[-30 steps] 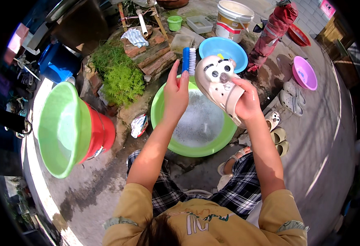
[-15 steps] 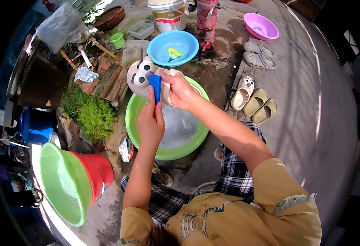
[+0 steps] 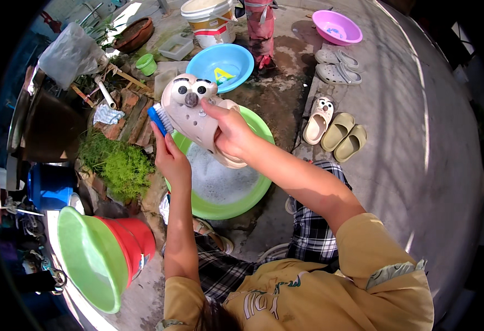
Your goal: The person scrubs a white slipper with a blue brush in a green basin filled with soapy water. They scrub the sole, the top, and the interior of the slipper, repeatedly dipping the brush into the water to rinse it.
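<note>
A beige clog (image 3: pixel 193 118) with round cartoon eyes and a brown nose on its toe is gripped at its heel side by my right hand (image 3: pixel 232 131). My left hand (image 3: pixel 171 160) holds a blue scrub brush (image 3: pixel 157 122) whose white bristles face the clog's side near the toe. Whether the bristles press on the clog I cannot tell. Below both hands sits a green basin (image 3: pixel 245 207) of sudsy water (image 3: pixel 220 182).
Behind stands a blue basin (image 3: pixel 241 60) holding a yellow-and-green piece. A matching beige clog (image 3: pixel 317 128), olive slippers (image 3: pixel 345 138) and pale clogs (image 3: pixel 335 73) line the right. At lower left, a green tub (image 3: pixel 84 259) tilts against a red bucket (image 3: pixel 137 243).
The brush has moved left, from over the clog's top to its side by the toe, and its bristles now show. The clog has turned so its eyes and top face up.
</note>
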The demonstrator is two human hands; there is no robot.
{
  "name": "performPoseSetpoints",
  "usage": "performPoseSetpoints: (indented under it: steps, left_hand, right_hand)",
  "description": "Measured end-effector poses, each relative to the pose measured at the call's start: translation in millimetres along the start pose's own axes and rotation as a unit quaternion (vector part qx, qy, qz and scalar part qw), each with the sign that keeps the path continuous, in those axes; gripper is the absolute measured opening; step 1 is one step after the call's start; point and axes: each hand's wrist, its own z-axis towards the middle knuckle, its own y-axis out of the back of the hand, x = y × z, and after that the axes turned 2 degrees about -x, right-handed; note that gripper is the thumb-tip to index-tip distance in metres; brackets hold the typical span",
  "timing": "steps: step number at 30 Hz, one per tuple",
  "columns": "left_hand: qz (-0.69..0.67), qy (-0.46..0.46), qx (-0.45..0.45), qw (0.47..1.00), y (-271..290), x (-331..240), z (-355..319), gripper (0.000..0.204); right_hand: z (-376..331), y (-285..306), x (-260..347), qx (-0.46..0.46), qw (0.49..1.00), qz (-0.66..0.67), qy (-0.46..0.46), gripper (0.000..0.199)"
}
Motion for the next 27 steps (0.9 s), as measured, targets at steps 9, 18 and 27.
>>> performPoseSetpoints:
  steps: [9, 18, 27]
  left_hand:
    - [0.033, 0.112, 0.135, 0.984, 4.4, -19.9, -9.3, 0.049]
    - [0.048, 0.016, 0.116, 0.992, 2.5, -19.7, -20.6, 0.047]
    - [-0.252, 0.283, 0.131, 0.916, 42.3, -1.8, 17.1, 0.041]
  right_hand:
    - [7.1, 5.1, 24.3, -0.042, 0.996, 0.07, -0.019, 0.043]
    - [10.1, 12.3, 19.4, 0.001, 0.999, 0.031, -0.044, 0.05]
    - [3.1, -3.4, 19.0, 0.046, 0.962, -0.262, 0.062, 0.043]
